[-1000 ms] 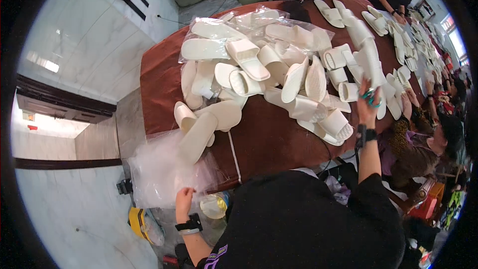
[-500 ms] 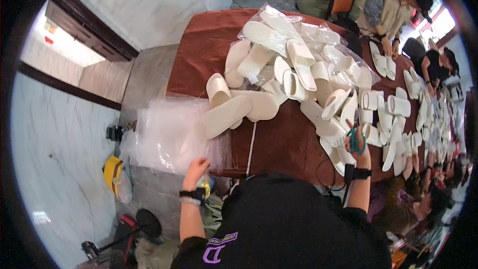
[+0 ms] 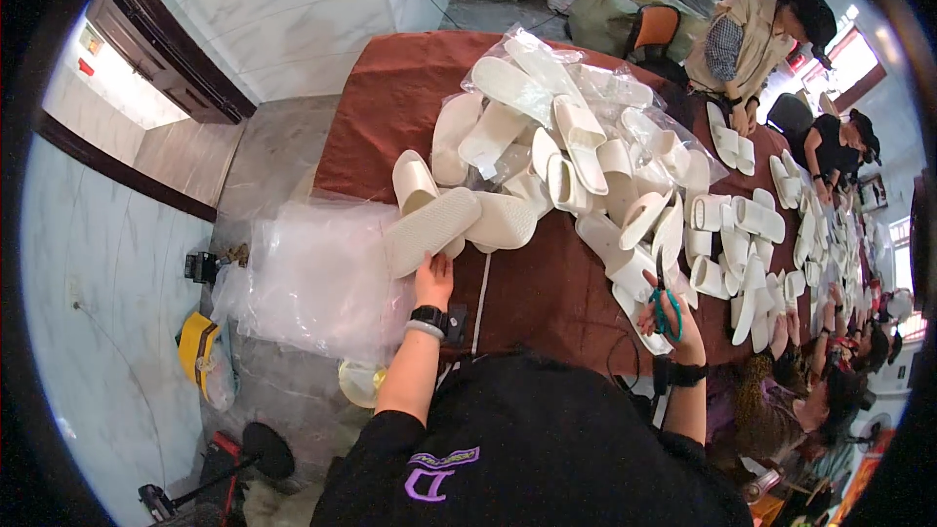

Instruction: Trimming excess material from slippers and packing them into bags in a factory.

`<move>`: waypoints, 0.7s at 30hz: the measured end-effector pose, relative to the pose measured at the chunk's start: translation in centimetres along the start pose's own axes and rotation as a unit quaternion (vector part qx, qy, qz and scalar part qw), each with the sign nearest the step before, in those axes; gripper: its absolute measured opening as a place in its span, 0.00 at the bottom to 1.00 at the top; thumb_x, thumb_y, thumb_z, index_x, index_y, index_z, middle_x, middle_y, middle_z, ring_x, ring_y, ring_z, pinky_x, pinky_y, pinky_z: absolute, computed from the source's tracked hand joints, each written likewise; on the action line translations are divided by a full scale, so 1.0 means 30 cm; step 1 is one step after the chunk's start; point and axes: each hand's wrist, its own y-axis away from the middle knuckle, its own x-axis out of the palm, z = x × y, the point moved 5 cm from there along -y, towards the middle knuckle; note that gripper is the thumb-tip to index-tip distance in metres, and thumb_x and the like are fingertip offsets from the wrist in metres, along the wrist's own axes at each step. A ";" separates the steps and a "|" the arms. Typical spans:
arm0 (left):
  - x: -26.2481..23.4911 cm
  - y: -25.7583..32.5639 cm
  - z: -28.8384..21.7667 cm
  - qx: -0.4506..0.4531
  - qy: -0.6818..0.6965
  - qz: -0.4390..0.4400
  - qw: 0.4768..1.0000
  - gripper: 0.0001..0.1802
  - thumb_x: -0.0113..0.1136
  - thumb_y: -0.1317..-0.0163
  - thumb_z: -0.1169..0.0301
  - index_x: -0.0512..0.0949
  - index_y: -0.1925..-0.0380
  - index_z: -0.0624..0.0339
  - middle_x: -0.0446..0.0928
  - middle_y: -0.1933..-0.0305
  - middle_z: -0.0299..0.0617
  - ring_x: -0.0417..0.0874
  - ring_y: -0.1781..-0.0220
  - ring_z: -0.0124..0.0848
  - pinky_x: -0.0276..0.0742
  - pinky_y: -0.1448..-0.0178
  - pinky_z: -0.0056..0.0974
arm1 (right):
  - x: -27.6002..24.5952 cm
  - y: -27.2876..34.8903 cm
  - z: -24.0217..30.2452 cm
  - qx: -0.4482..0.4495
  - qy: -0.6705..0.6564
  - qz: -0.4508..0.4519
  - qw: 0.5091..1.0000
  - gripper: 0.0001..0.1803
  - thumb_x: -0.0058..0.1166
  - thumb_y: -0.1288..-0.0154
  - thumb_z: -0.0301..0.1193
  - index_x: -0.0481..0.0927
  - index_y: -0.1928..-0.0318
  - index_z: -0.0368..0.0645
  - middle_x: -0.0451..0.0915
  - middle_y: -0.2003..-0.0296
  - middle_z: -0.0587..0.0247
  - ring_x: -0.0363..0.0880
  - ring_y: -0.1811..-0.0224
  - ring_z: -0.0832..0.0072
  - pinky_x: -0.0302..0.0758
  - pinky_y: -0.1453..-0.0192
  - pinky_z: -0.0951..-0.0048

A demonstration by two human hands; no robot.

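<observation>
My left hand is at the near edge of a white slipper lying sole up, fingers apart and touching its edge. Beside that hand lies a stack of clear plastic bags. My right hand is closed around scissors with teal handles, their dark blades pointing away from me. Under and beside it are more white slippers. In front of both hands spreads a heap of white slippers, some inside clear plastic bags.
A brown cloth covers the table. Across it, a person in a beige vest handles slippers. Other people sit farther along at the right. A yellow and clear bag is at the left, with a round black base below it.
My left hand has moved right and away from me, from the plastic bags' near edge to the sole-up slipper. My right hand still holds the scissors. The view has shifted slightly.
</observation>
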 end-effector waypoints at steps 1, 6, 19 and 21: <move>0.047 0.005 0.011 -0.007 -0.004 0.001 1.000 0.24 0.63 0.43 0.60 0.69 0.51 0.59 0.69 0.50 0.41 0.68 0.45 0.37 0.63 0.39 0.43 | 0.000 0.007 -0.014 0.012 0.001 -0.001 1.000 0.32 0.40 0.29 0.46 0.54 0.32 0.41 0.80 0.74 0.55 0.79 0.77 0.74 0.74 0.74 0.77; 0.089 -0.044 -0.035 -0.016 0.003 -0.099 0.995 0.29 0.66 0.48 0.49 0.70 0.53 0.55 0.73 0.56 0.40 0.71 0.54 0.34 0.66 0.52 0.38 | 0.051 -0.015 -0.026 0.031 0.008 0.042 0.999 0.30 0.41 0.30 0.46 0.58 0.33 0.45 0.80 0.73 0.57 0.80 0.74 0.75 0.75 0.72 0.78; 0.515 0.350 0.121 -0.147 -0.059 0.161 0.974 0.22 0.60 0.40 0.69 0.69 0.46 0.53 0.72 0.45 0.38 0.72 0.42 0.37 0.69 0.39 0.47 | 0.065 0.020 -0.017 0.000 0.243 0.104 0.964 0.28 0.38 0.27 0.43 0.57 0.33 0.43 0.68 0.81 0.75 0.66 0.79 0.86 0.63 0.75 0.83; 0.590 0.436 0.076 -0.122 -0.166 0.202 0.958 0.22 0.59 0.39 0.70 0.68 0.45 0.55 0.72 0.45 0.38 0.71 0.42 0.37 0.69 0.40 0.47 | 0.082 0.034 -0.012 0.016 0.199 0.104 0.974 0.29 0.38 0.28 0.44 0.56 0.32 0.43 0.66 0.78 0.76 0.63 0.77 0.86 0.64 0.72 0.82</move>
